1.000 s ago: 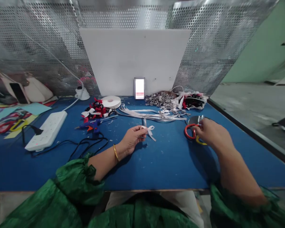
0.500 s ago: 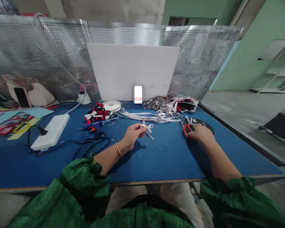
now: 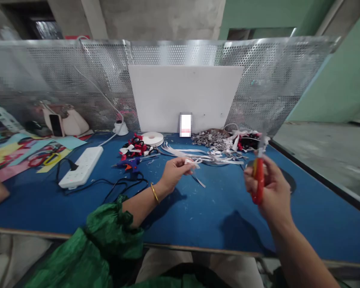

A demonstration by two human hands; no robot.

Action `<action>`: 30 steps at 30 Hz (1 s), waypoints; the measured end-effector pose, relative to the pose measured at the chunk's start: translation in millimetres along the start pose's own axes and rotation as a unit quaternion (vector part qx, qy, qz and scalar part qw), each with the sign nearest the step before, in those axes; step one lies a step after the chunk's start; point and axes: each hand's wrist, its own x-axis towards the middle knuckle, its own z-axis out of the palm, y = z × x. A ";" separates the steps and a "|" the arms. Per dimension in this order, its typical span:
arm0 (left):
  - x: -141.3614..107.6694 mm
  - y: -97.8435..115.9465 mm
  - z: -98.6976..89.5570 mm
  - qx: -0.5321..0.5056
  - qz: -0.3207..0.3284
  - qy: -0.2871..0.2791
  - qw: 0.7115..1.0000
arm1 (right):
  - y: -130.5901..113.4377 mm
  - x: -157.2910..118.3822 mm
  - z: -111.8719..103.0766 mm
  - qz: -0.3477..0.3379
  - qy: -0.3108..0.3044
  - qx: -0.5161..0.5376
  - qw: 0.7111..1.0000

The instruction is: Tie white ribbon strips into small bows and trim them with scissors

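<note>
A power strip (image 3: pixel 81 168) and glue gun (image 3: pixel 132 163) lie at the left of the blue surface (image 3: pixel 216 212). The left hand (image 3: pixel 175 174) pinches a white bow (image 3: pixel 195 163) just above the surface. The right hand (image 3: pixel 268 192) is closed around red scissors (image 3: pixel 258 182), raised upright over a dark disc (image 3: pixel 288 180)

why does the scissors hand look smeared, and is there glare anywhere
Head view: the right hand and its red-handled scissors are motion-blurred; the left hand with the white ribbon bow is sharper; the perforated metal screen shows bright sheen; edges bow from wide-angle distortion.
</note>
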 end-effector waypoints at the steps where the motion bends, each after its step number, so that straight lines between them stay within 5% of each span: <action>1: 0.2 1.2 -0.3 0.002 0.014 0.003 1.000 | -3.8 -5.5 11.7 -0.003 -0.045 0.017 0.999; 5: 0.6 5.5 -2.4 0.030 0.069 0.041 0.996 | -2.4 -28.6 38.6 0.013 -0.117 0.011 0.993; 9: 1.2 9.1 -6.1 0.114 0.118 0.077 0.983 | 7.2 -38.1 37.3 0.036 -0.141 -0.035 0.989; 14: -7.3 12.5 -2.1 0.190 0.131 0.095 0.968 | 4.4 -31.4 35.8 0.094 -0.126 0.039 0.987; 22: -42.2 4.7 23.7 0.229 0.100 -0.041 0.967 | -5.9 -26.8 43.7 0.225 -0.091 0.199 0.949; 30: -42.0 4.0 25.4 0.205 0.076 -0.108 0.970 | -3.4 -25.5 45.4 0.185 -0.096 0.176 0.962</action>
